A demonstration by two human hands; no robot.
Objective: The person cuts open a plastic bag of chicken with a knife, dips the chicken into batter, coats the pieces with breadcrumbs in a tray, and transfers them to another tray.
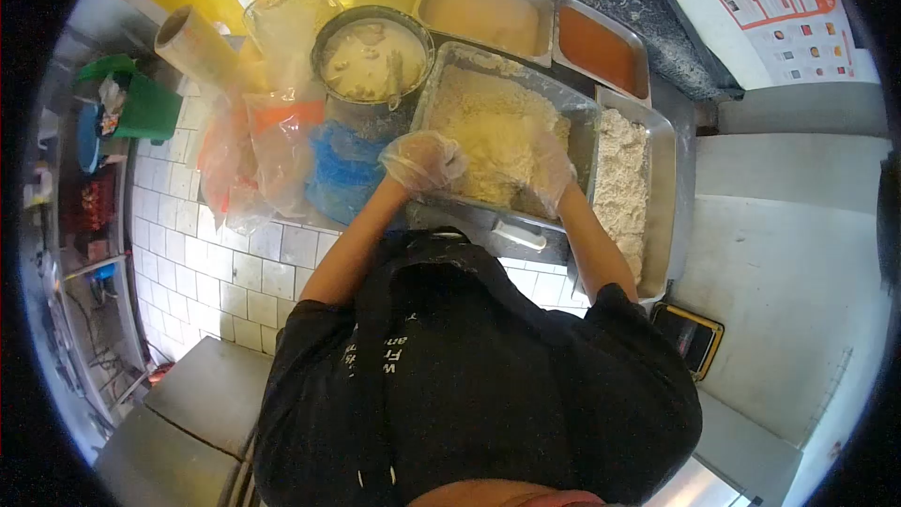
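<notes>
A clear plastic glove covers my left hand (424,161), which is at the near left edge of a deep metal tray (580,122); its fingers are curled, and what they hold, if anything, is hidden. My right hand (552,167), also gloved, reaches into the right part of that tray and is blurred by motion. Yellowish crumbly flour (479,122) fills much of the tray. Behind my left hand stands a round dark pot (371,61) of pale batter with lumps in it and a utensil leaning inside.
Behind are a tray of pale powder (483,14) and one of orange-red powder (598,49). A long tray of flaky coating (619,178) stands right. Blue plastic bags (345,169), clear bags (282,141), a film roll (195,47) and a green bin (148,105) are left.
</notes>
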